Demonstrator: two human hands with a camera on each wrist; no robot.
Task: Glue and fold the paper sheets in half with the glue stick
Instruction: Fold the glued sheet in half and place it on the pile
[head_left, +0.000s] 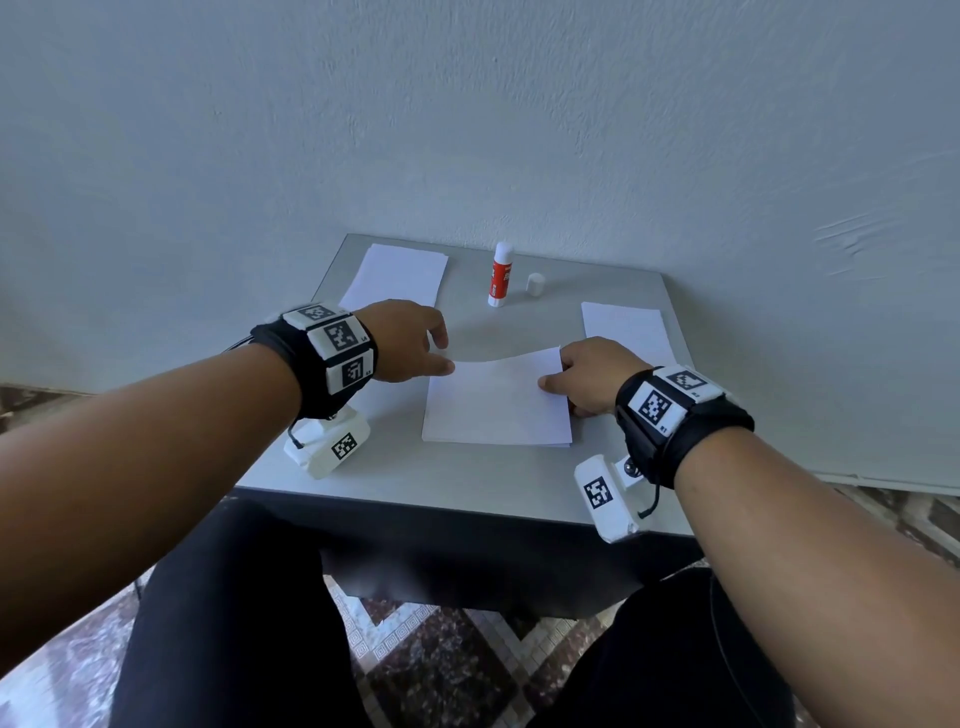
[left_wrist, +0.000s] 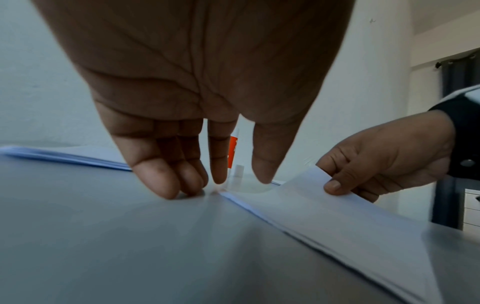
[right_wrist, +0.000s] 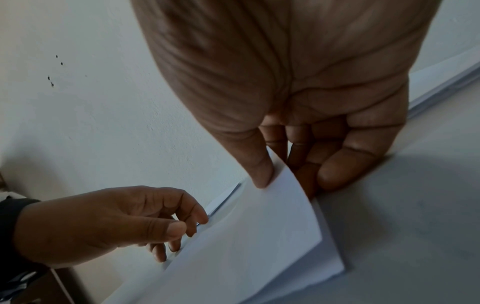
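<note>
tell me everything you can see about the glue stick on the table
The white plastic glue stick with a red label stands upright near the far edge of the grey table, between two stacks of white paper. It is uncapped: its small white cap stands apart, just to its right. The label's print is too small to read. Neither of the hands touches it; both are nearer the camera, at the middle paper stack.

- paper sheets (head_left: 496, 405): plain white
- glue stick (head_left: 502, 274): white, red label
- cap (head_left: 535, 285): white
- table (head_left: 415, 467): plain grey
- wall (head_left: 467, 104): pale grey-blue
- wristbands (head_left: 311, 358): black, with black-and-white square tags
- floor (head_left: 415, 654): dark speckled tiles, white patterned borders
</note>
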